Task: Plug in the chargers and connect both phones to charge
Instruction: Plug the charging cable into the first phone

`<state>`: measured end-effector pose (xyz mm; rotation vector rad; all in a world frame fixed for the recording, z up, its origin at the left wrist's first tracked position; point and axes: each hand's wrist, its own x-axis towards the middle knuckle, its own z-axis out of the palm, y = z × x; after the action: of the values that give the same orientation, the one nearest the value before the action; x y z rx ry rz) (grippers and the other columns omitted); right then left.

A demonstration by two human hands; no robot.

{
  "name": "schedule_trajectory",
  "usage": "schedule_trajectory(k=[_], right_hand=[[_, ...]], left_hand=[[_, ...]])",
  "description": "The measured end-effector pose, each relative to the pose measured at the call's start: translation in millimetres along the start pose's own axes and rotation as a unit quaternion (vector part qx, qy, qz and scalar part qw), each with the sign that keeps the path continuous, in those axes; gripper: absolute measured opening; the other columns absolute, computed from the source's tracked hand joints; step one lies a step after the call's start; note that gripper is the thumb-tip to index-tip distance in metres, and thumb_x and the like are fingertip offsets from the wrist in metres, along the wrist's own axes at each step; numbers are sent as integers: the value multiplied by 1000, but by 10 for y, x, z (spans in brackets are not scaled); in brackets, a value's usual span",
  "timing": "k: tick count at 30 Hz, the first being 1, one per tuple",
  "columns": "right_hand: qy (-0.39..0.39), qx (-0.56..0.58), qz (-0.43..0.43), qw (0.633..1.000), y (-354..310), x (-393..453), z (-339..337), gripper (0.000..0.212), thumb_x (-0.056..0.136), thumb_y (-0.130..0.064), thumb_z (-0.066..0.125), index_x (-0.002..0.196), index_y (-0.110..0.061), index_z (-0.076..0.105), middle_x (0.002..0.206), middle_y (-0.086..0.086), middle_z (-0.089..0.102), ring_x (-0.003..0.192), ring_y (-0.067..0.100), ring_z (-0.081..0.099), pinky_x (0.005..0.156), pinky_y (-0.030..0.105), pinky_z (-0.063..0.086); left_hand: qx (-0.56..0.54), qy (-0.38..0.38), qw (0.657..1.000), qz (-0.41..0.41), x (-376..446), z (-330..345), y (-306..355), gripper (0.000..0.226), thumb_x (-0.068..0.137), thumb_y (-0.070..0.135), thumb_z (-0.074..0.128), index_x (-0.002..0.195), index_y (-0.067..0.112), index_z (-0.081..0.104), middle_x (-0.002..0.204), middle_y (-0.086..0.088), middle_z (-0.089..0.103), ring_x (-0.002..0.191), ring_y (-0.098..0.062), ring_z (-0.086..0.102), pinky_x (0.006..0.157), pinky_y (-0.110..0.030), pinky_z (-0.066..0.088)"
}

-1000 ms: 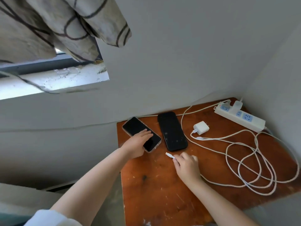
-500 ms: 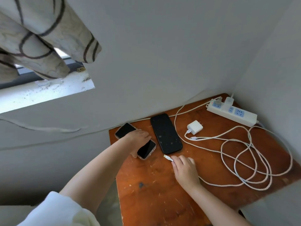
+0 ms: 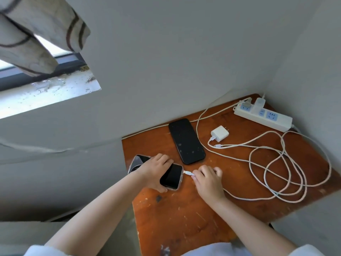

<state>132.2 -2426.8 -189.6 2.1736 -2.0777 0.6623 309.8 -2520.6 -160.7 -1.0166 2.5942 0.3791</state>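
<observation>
My left hand [image 3: 155, 170] grips a clear-cased phone [image 3: 172, 177] at the table's left edge, its bottom end turned toward the right. My right hand [image 3: 207, 179] pinches a white cable plug [image 3: 188, 173] whose tip sits at that phone's bottom end. A second black phone [image 3: 186, 140] lies flat behind them, with no cable in it. A white charger brick [image 3: 220, 133] lies loose on the table, a cable in it. The white power strip [image 3: 263, 115] at the back right has one charger [image 3: 259, 104] plugged in.
The brown wooden table [image 3: 184, 215] stands in a corner between grey walls. Loops of white cable [image 3: 276, 172] cover its right half. A window sill and a patterned curtain [image 3: 36, 30] are at the upper left.
My left hand has picked up the clear-cased phone and turned it toward the right hand. My right hand has brought the plug up to the phone's bottom end.
</observation>
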Motion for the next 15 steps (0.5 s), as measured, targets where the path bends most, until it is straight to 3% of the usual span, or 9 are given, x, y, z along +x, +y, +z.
schedule_trajectory(k=[10,15], right_hand=[[3,6,-30,1000,21,-77,-100,23,47,-18,91,61,-20,74,58,-4,68,61,16,66,70,38,52],[44,1,-62,997,-30,-40,-310,21,48,-15,90,62,-18,74,58,-2,69,63,18,67,79,35,34]], left_hand=[[-42,35,997,-51,-127,27,32,91,64,55,67,135,16,27,136,-5,36,123,-20,29,102,-31,33],[-64,91,992,-52,-246,8,113,93,63,56,67,136,15,25,139,-4,34,126,-19,26,103,-30,30]])
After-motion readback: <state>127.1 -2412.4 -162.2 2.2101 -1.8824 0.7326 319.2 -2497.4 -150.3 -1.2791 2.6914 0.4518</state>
